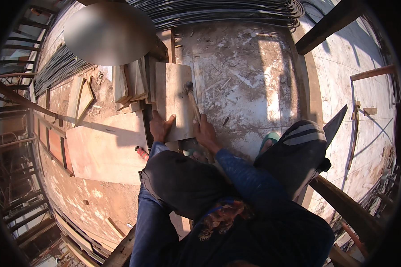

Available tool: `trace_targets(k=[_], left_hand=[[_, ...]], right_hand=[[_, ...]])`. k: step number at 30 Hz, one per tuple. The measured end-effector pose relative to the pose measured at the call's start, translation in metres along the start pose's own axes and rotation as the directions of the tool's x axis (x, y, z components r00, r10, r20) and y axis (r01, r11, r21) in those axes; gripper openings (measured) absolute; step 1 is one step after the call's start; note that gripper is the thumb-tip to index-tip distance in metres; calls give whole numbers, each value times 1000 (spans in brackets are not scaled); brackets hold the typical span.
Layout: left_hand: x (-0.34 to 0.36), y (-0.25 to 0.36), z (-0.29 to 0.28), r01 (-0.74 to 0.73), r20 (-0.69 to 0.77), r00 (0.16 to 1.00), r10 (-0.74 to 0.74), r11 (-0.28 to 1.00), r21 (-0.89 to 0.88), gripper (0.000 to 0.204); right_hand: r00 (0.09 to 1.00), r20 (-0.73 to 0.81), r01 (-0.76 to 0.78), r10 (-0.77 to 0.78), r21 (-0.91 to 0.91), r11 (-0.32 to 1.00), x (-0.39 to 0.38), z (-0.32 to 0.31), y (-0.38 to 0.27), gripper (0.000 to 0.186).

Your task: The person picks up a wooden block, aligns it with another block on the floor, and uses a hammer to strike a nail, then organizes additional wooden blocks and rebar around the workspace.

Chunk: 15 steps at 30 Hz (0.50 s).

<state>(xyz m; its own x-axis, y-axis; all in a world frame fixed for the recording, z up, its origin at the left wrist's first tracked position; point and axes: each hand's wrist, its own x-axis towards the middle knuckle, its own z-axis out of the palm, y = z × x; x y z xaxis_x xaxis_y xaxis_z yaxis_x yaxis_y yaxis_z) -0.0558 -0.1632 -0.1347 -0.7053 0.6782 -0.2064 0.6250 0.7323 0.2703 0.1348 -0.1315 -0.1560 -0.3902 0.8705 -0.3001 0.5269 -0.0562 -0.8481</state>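
Observation:
A pale plywood board lies lengthwise in front of me, its near end by my knees. My left hand grips its left edge, thumb spread over the top face and the other fingers partly hidden. My right hand is closed round the wooden handle of a hammer. The hammer's dark head rests on or just above the board's right edge; I cannot tell which. Left of my left knee, a small red object with a dark end lies on a broad plywood sheet.
Wooden blocks are stacked beside the board. Bundled dark rods cross the far side. A dark pointed blade sticks out by my right knee. Timber posts stand at the right. A blurred oval hides part of the far left.

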Motion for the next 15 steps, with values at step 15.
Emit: trace_targets(k=[15], left_hand=[[-2,3,-4,48,73,996,-47,999,-15,73]], right_hand=[[977,-209,74,-41,155,985,21,-60,-65,28]])
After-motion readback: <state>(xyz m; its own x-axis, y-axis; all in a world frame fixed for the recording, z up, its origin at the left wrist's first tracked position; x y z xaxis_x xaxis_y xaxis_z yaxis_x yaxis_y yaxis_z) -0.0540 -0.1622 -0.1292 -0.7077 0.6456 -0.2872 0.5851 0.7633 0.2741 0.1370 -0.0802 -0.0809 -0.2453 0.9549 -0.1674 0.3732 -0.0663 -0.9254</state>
